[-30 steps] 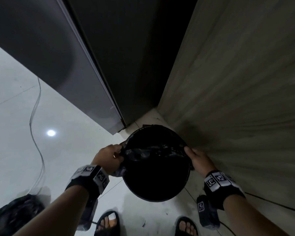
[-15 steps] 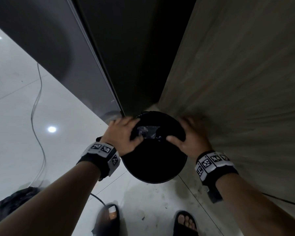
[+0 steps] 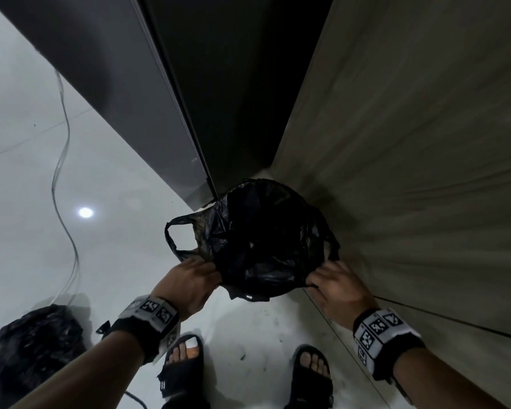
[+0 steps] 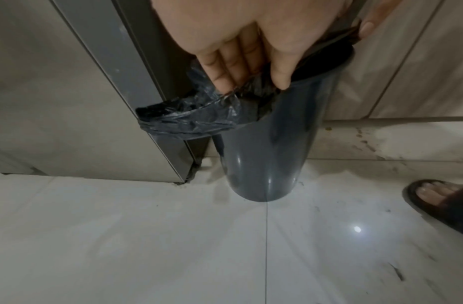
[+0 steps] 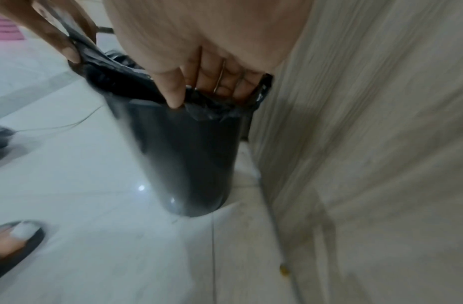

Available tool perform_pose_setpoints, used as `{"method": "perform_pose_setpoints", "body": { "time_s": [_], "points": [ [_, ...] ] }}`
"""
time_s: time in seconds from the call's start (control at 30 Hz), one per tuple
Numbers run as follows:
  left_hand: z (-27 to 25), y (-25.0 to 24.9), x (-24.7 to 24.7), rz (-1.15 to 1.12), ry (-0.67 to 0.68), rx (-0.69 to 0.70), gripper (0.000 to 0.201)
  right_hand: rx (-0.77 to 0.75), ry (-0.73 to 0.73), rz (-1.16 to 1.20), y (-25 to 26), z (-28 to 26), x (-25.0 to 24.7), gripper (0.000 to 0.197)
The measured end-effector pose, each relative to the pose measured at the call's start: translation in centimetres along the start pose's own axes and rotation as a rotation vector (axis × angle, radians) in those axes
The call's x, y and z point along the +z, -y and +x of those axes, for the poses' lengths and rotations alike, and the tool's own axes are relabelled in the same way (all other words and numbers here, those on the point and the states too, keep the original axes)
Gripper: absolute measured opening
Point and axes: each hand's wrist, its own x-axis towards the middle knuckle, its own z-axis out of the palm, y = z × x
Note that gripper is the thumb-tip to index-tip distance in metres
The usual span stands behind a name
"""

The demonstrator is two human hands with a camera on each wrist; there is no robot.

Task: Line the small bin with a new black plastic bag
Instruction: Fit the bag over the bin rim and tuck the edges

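A small dark grey round bin [image 4: 264, 152] stands on the white floor in a corner, with a crumpled black plastic bag [image 3: 263, 234] spread over its mouth. My left hand [image 3: 189, 278] pinches the bag edge at the bin's near-left rim, fingers [image 4: 233, 67] and thumb on the plastic. My right hand [image 3: 331, 280] pinches the bag [image 5: 207, 105] at the near-right rim. One bag handle loop [image 3: 179, 237] sticks out to the left. The bin's wall [image 5: 183, 156] shows bare below the rim.
A grey door frame [image 3: 160, 119] and a dark gap rise behind the bin; a wood-grain wall [image 3: 410, 172] runs close on the right. Another crumpled black bag [image 3: 27, 343] lies on the floor at lower left. A thin cable [image 3: 62, 160] trails across the tiles. My sandalled feet [image 3: 186, 358] stand near.
My hands have come back from the bin's far rim to its near rim. The bag, earlier bunched inside the mouth, now covers the whole opening with a handle loop hanging out left.
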Motion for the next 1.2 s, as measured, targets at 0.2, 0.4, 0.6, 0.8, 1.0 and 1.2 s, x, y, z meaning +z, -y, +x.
{"method": "perform_pose_setpoints", "body": {
  "time_s": [0.2, 0.4, 0.6, 0.8, 1.0, 1.2],
  "points": [
    [-0.9, -1.3, 2.3, 0.043, 0.117, 0.05, 0.016, 0.071, 0.12, 0.019, 0.3, 0.0, 2.8, 0.015],
    [0.5, -2.5, 3.2, 0.015, 0.326, -0.066, 0.026, 0.413, 0.419, 0.159, 0.3, 1.4, 5.6, 0.019],
    [1.0, -0.3, -0.1, -0.464, 0.065, -0.875, 0.032, 1.034, -0.238, 0.74, 0.1, 1.6, 2.0, 0.031],
    [5.5, 2.5, -0.3, -1.281, -0.242, -1.223, 0.074, 0.995, -0.227, 1.318, -0.3, 6.6, -1.0, 0.06],
    [7.7, 3.9, 3.1, -1.408, -0.016, -1.26, 0.103, 0.983, -0.266, 1.224, -0.6, 8.1, 0.4, 0.074],
    [10.5, 3.5, -2.2, -0.593, -0.08, -1.044, 0.067, 0.923, -0.265, 1.05, -2.0, 10.3, -1.4, 0.052]
  ]
}}
